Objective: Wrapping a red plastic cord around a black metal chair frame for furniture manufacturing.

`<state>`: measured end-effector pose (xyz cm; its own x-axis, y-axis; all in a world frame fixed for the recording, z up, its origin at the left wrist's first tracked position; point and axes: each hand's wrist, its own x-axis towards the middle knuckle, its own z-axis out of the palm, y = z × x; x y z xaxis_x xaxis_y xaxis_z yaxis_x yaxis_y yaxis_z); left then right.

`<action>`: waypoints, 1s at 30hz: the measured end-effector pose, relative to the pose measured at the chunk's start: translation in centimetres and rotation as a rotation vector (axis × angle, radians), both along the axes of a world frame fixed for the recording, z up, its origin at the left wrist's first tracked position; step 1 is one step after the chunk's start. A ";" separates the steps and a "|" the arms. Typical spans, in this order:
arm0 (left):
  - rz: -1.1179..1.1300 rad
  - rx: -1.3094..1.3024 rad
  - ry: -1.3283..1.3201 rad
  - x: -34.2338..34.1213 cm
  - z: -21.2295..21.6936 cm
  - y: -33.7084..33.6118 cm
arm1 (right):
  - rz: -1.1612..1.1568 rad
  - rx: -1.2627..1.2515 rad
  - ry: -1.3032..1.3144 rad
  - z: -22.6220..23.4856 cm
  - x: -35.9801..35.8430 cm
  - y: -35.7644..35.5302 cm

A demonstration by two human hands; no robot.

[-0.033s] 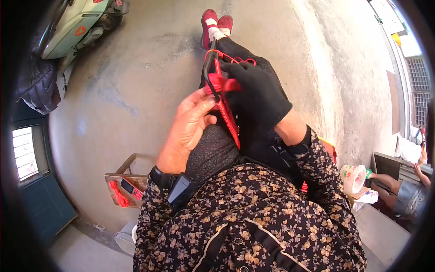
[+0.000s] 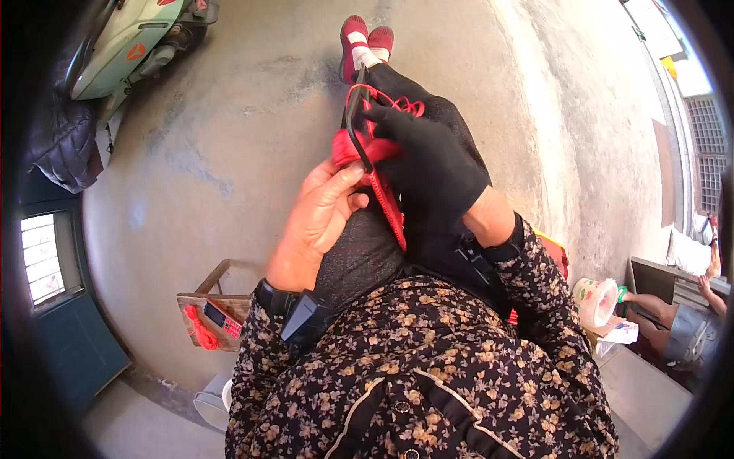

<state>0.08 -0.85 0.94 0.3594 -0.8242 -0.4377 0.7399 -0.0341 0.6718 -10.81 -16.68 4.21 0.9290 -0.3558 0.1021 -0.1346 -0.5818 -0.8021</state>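
Note:
My left hand [image 2: 321,218] is bare, and its thumb and fingers pinch a red braided cord [image 2: 386,206] over my lap. My right hand [image 2: 432,172] wears a black glove and grips the same red cord higher up, where it bunches into a red wad [image 2: 348,149]. A thin black curved strand [image 2: 355,115] rises from between the two hands. Loose red loops [image 2: 401,103] lie just beyond the gloved fingers. The braid's flat tail runs down between my wrists onto my dark trousers.
My feet in red shoes [image 2: 365,34] rest on the concrete floor. A green scooter [image 2: 130,46] and a dark jacket [image 2: 65,145] are at the upper left. A wooden box [image 2: 210,302] holds a red phone and red cord. A tape roll [image 2: 598,301] and a seated person [image 2: 684,325] are at the right.

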 end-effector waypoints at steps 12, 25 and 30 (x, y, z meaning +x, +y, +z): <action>0.612 -0.122 -0.079 3.5 9.9 6.2 | -0.250 -0.083 -0.254 3.5 -2.8 0.7; 0.456 -0.241 -0.518 1.9 11.6 14.3 | 0.494 0.175 -0.099 6.2 -4.8 3.0; 0.150 0.085 -0.522 2.3 5.5 8.5 | 0.330 0.617 0.053 6.0 -8.1 3.1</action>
